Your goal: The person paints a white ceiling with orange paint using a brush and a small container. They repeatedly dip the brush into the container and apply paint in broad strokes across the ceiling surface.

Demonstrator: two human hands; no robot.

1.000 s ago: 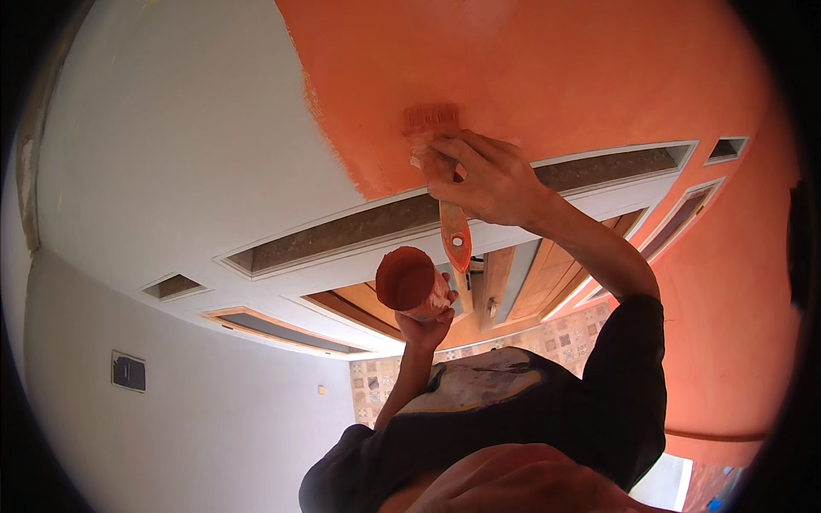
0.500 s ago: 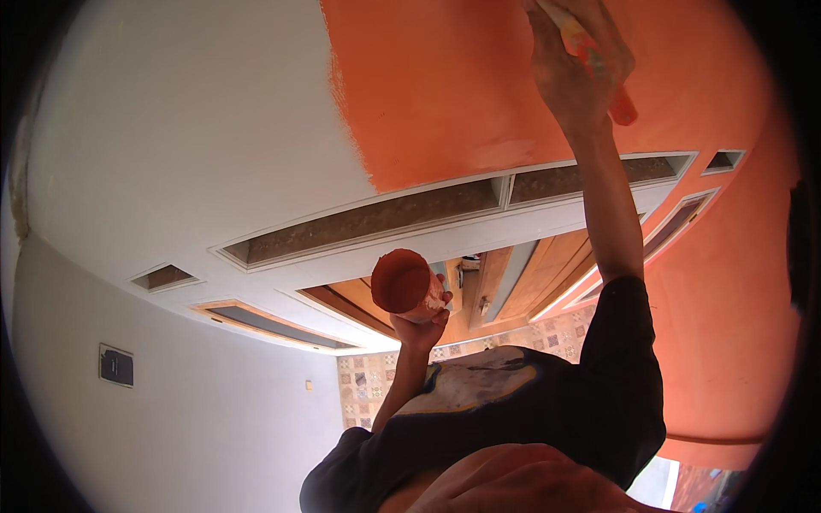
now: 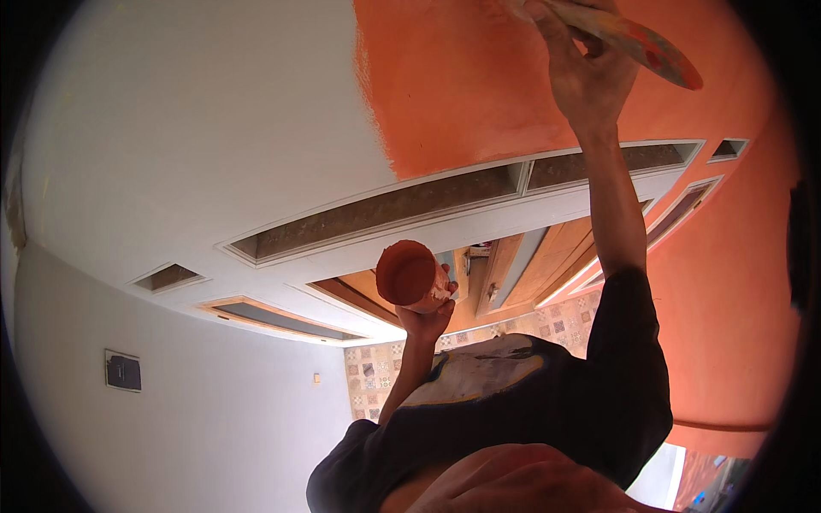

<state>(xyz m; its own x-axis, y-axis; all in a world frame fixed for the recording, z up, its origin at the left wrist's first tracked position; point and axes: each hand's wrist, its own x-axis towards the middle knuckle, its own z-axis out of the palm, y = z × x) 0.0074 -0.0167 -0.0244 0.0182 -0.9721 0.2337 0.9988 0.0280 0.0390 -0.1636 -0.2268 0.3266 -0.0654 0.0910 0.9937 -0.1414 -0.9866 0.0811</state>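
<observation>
Above my friend's left hand (image 3: 425,318) gapes a round, orange-red cup (image 3: 434,286), its outside crusted with pale smears. Out to the right of the right hand (image 3: 590,81) slants a tapering wooden brush handle (image 3: 663,58), stained red toward its tip. Left of that hand, streaky orange paint (image 3: 466,94) ends raggedly against the smooth pale-grey wall (image 3: 205,128). The bristles are lost beyond the upper edge, and the cup's dim inside hides its paint level. The right fingers, partly cut off, clamp the handle; the left ones curl around the cup.
</observation>
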